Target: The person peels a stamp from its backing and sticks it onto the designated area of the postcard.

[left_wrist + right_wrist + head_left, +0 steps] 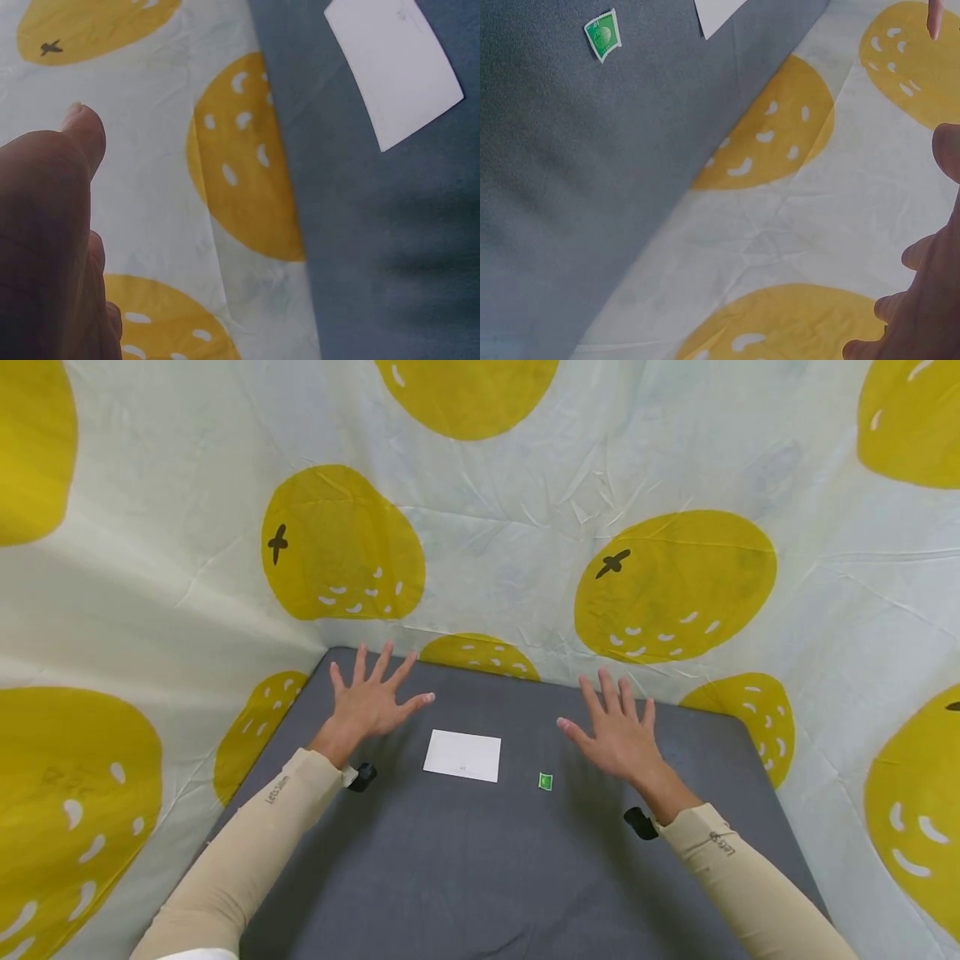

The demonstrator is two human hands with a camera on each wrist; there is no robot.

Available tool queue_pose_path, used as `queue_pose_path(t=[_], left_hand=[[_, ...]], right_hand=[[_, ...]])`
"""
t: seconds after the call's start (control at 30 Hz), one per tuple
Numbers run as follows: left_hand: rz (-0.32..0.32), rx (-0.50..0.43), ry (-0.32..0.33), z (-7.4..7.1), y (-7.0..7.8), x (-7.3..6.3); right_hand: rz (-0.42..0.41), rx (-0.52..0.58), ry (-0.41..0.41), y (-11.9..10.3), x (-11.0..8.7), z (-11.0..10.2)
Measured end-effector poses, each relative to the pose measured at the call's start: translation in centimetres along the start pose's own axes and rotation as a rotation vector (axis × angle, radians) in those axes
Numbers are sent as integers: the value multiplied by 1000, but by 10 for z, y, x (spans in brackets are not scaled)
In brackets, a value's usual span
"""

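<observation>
A white rectangular card or envelope (462, 756) lies flat on the grey table, with a tiny mark near its front edge. To its right is a small green stamp (545, 782) with a white border; the right wrist view shows the stamp (603, 35) with a pale round design. My left hand (369, 700) is held above the table, left of the card, its fingers spread and holding nothing. On the other side, my right hand (617, 732) hovers right of the stamp, fingers spread, also holding nothing. Neither hand touches the card or the stamp.
The grey table (465, 868) ends at a white cloth (495, 568) printed with yellow fruit, which hangs behind and along both sides. A black wrist device (363, 777) sits under the left wrist, and another black device (641, 823) under the right.
</observation>
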State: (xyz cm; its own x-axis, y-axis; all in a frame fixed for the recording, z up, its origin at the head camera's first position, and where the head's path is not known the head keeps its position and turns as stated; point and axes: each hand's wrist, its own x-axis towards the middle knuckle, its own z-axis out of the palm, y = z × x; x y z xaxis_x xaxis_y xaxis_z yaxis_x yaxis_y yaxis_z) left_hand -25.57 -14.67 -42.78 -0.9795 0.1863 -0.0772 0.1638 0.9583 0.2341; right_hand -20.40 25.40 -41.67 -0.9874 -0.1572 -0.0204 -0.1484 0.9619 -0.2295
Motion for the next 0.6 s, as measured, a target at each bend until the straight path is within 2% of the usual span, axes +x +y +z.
queue_pose_path(t=[0.6], left_hand=[[-7, 30, -4, 11, -2, -4]], right_hand=[[7, 1, -7, 1, -7, 11]])
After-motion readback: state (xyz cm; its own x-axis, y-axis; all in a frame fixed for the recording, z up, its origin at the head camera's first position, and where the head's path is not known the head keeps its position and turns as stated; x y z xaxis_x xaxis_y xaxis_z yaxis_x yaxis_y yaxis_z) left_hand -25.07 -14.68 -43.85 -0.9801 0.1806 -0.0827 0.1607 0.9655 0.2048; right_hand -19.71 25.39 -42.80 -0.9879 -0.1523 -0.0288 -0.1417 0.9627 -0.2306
